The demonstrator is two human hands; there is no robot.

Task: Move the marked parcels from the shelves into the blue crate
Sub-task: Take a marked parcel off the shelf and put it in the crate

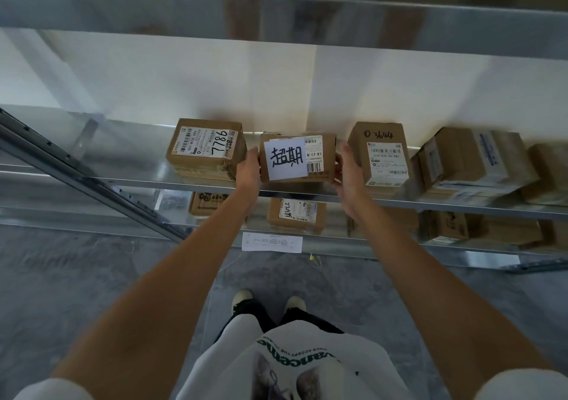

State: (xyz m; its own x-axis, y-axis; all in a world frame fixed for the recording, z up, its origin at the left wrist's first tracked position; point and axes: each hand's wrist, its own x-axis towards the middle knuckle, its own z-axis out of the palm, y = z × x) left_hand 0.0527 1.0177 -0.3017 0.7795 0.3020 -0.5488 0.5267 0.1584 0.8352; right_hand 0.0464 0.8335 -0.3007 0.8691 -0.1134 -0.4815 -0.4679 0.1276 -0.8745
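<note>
Marked parcel (297, 158), brown cardboard, white handwritten note, both hands gripping

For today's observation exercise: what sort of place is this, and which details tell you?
Probably a parcel depot or storeroom: metal shelves hold cardboard boxes with barcoded shipping labels, like the box marked 7786, and both hands grip a parcel with a handwritten note.

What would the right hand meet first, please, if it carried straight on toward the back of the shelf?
Probably the white wall. The right hand points into the gap between the marked parcel and the box marked 3644. Depth is unclear; it may brush that box.
</note>
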